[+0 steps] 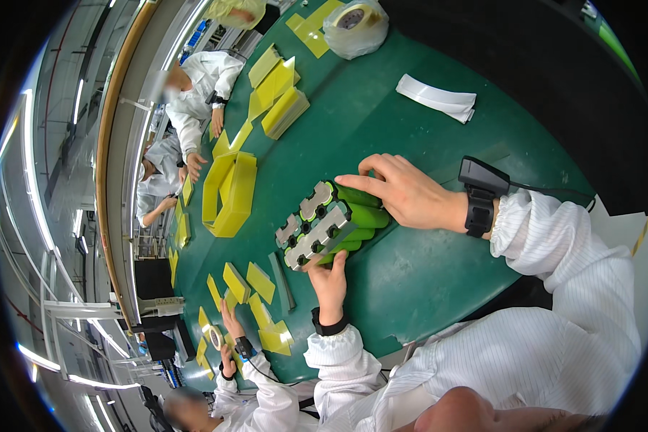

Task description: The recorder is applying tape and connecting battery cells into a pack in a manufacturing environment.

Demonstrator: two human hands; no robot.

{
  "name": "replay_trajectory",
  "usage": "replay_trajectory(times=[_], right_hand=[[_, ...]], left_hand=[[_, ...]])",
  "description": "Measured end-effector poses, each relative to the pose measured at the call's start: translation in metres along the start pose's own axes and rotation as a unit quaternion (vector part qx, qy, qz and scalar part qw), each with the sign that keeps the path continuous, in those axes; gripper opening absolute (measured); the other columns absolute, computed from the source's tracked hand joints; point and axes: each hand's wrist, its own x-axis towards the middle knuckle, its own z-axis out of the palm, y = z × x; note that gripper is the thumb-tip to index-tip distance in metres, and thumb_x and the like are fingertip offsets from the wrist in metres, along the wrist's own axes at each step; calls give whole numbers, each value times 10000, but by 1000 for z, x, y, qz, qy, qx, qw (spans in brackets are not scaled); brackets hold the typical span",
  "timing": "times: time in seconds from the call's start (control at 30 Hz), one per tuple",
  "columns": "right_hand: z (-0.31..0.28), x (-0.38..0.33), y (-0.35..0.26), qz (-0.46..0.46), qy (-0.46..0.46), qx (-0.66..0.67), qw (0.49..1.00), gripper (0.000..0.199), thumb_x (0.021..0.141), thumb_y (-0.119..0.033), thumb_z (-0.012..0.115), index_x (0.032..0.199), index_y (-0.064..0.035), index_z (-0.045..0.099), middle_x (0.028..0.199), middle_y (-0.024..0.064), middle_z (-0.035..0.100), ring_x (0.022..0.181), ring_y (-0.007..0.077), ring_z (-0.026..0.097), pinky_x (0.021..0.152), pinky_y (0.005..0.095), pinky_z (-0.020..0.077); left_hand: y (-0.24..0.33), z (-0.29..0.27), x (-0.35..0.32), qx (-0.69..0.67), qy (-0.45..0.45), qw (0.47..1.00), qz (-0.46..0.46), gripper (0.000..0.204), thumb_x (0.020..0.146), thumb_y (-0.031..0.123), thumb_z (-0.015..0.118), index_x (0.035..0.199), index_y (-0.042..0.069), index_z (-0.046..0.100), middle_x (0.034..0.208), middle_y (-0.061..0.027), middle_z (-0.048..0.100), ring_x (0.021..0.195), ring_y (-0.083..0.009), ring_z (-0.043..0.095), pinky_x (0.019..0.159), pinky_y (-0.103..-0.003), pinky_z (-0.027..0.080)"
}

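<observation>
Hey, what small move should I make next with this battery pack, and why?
Perhaps curl the right hand more firmly around the battery pack: that hand's index finger stretches out nearly straight at the far edge, while the left hand supports the near edge.

Yellow sheets (286, 114) on green table (421, 288)

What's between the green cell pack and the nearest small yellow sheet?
In the head view, a thin grey-green strip lies between the pack and that sheet.
</observation>
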Motion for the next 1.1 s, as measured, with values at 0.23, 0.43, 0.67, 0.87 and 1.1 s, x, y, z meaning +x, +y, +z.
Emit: replay_trajectory(times=[0.23, 0.43, 0.67, 0.87, 1.1], right_hand=[[3, -1, 2, -24, 0, -40, 999, 623, 781, 13, 562, 1374, -159, 475, 1070, 108, 490, 918, 275, 500, 794, 368, 415], [4, -13, 2, 39, -50, 26, 998, 679, 750, 87, 523, 1386, -143, 461, 1058, 114, 484, 942, 286, 498, 838, 377, 420], [2, -10, 3, 60, -59, 56, 995, 656, 743, 109, 471, 1357, -123, 483, 1054, 146, 503, 967, 325, 511, 886, 397, 436], [5, -5, -4, 69, -75, 62, 993, 634, 746, 136, 436, 1340, -82, 479, 1107, 170, 496, 1008, 334, 517, 895, 361, 436], [19, -31, 24, 106, -96, 24, 989, 459, 839, 75, 505, 1289, 18, 432, 1125, 134, 507, 835, 202, 552, 771, 285, 465]], left_hand=[[-1, 1, 0, -7, 4, 1000, 4, 237, 859, 48, 666, 1052, -63, 584, 1013, -84, 623, 908, -152, 566, 830, -293, 450], [3, 6, -1, 4, 12, 1000, 27, 231, 858, 53, 671, 1042, -62, 591, 992, -84, 628, 890, -149, 569, 814, -290, 451], [-3, 3, 2, 14, 2, 1000, 11, 335, 802, 82, 731, 1067, -69, 595, 1019, -127, 653, 929, -185, 594, 828, -319, 468], [2, -3, 4, 66, -1, 994, 89, 675, 764, 156, 771, 1295, -12, 389, 1259, -190, 497, 1148, -294, 515, 960, -372, 418], [18, -8, -4, 11, 87, 985, 146, 742, 767, 152, 742, 1338, 0, 293, 1287, -210, 460, 1214, -331, 486, 1033, -406, 383]])
